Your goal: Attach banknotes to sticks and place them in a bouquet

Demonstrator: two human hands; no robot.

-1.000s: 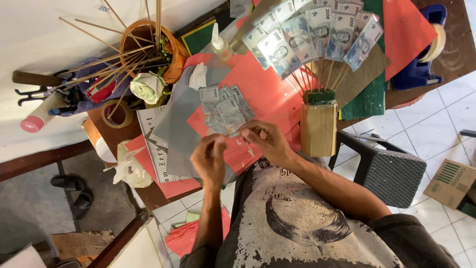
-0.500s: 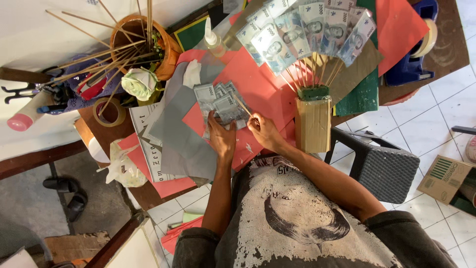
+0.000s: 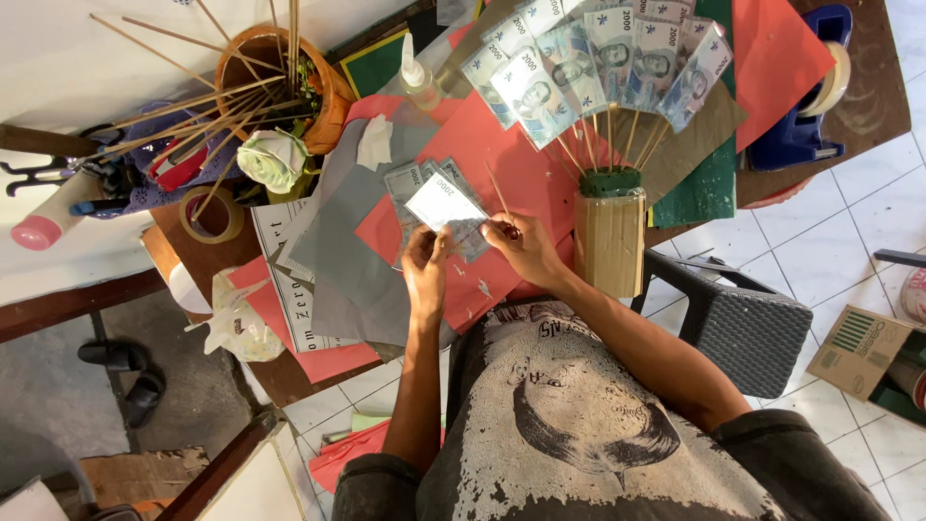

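Cluttered craft table point(image 3: 849, 116) with red paper sheets: a fan of grey banknotes on sticks point(image 3: 608, 58) already stands in the cardboard-wrapped holder point(image 3: 610, 241)
Left hand point(image 3: 424, 275) pinches one grey banknote point(image 3: 444, 205) above the table; right hand point(image 3: 521, 246) grips a thin wooden skewer point(image 3: 497, 188) beside it, not yet attached

Grey-green banknote point(image 3: 444, 205) held flat, tilted, pale side up, just above red paper sheet point(image 3: 526, 178), pinched at its lower edges by left hand point(image 3: 425, 273) and right hand point(image 3: 522, 249). Thin wooden skewer point(image 3: 498, 189) in the right hand, angled up-left beside the note's right edge.
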